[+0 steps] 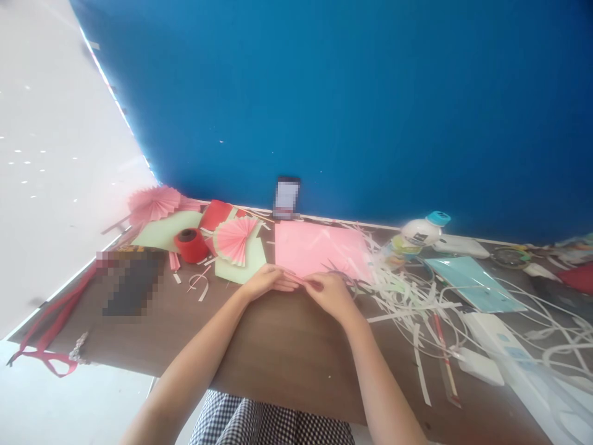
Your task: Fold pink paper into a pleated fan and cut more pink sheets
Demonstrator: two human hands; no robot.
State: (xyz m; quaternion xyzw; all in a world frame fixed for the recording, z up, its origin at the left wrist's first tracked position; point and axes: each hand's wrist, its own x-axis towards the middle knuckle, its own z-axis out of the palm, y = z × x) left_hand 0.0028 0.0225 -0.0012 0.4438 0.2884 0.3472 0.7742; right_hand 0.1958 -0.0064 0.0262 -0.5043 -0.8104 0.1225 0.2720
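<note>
A pink paper sheet lies flat on the brown table, in front of the blue wall. My left hand and my right hand meet at its near edge. Both pinch that edge with closed fingers, fingertips almost touching. A folded pink paper fan rests on a pale green sheet just left of my hands. A second pink fan lies further left near the wall.
A red tape roll stands beside the fans. White paper strips litter the right side, with a glue bottle, a teal sheet and white boxes. A red strap hangs off the left edge. A phone leans on the wall.
</note>
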